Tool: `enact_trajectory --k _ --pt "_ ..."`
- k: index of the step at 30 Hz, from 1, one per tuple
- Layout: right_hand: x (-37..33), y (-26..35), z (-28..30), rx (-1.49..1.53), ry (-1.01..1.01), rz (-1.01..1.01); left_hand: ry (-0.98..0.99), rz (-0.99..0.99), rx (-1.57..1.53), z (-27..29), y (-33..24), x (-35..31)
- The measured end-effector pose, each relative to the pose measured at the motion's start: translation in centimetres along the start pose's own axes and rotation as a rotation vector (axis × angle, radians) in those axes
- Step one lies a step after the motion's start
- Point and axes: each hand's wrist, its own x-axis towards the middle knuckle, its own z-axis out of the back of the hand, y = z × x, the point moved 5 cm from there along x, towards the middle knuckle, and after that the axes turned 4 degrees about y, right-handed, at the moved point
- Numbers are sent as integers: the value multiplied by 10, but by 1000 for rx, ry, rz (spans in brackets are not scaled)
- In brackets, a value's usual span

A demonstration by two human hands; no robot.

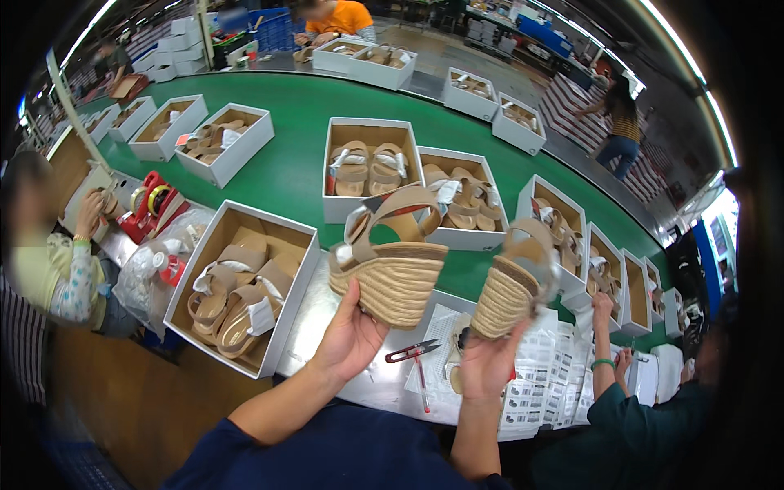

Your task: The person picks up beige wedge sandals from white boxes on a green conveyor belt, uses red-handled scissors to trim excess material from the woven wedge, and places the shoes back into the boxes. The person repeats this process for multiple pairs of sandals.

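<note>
My left hand (353, 336) is closed round the rope-wrapped heel of a beige wedge sandal (390, 278), held up with its straps at the top. A second wedge sandal (500, 298), slightly blurred, is gripped from below by my right hand (492, 359). Both sandals hang over the metal worktop (380, 384), side by side and apart. On the worktop below them lie dark red thread snips (412, 351) and a red-and-clear pen (423, 384). Left of my left hand stands an open white shoebox (306, 269) with sandals and white paper inside.
A green conveyor belt (286, 196) carries several open shoeboxes with sandals. Sheets of printed labels (543, 367) lie right of my hands. A co-worker's arm (603, 351) reaches in at the right. Another person with a red tape dispenser (151, 204) nearby is at the left.
</note>
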Motion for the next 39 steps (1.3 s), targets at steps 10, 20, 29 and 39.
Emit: enact_trajectory --k 10,20,29,39 --pt "-18 -55 -8 493 7 -367 181 257 -252 -12 37 -8" --pt "-22 -39 -22 9 222 -421 293 235 17 20 28 -10" --pt "-47 -26 -42 -581 -4 277 371 25 211 2 -1 12" --pt "1 -20 -27 -2 76 -162 684 -845 1519 -107 24 -4"
